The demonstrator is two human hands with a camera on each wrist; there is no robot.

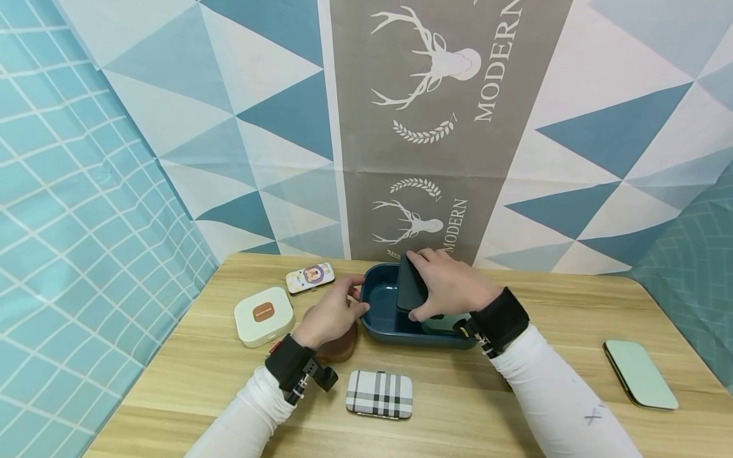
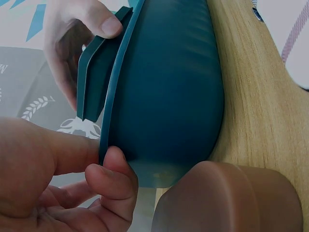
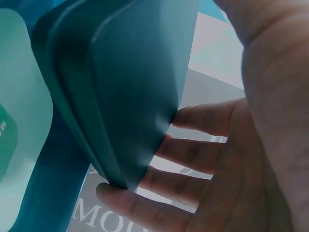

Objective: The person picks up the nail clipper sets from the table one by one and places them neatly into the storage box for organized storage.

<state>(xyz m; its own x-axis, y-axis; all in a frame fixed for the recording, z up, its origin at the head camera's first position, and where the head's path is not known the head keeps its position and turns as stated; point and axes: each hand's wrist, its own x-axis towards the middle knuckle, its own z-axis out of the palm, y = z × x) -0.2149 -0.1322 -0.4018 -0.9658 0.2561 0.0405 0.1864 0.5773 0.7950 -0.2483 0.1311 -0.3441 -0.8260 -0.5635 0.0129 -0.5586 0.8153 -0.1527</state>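
A dark blue oblong basin (image 1: pixel 375 312) stands near the back of the wooden table. At its left end my left hand (image 1: pixel 335 312) pinches the rim between thumb and fingers. My right hand (image 1: pixel 458 284) grips a dark green box-shaped case (image 1: pixel 409 286), fingers along one side and thumb on the other. That case is tilted up on edge over the basin; whether it touches the bottom I cannot tell. Inside the basin's right part lies a light green case (image 3: pixel 26 111), partly hidden by my right hand. A brown rounded box (image 2: pixel 217 200) sits beside the basin, largely under my left hand.
Left on the table are a cream case (image 1: pixel 263 316) with a brown label and a small white tin (image 1: pixel 310 278) with a cartoon print. A plaid case (image 1: pixel 379 394) lies in front, a mint case (image 1: pixel 641 374) far right. Patterned cloth (image 1: pixel 286 127) hangs behind the table.
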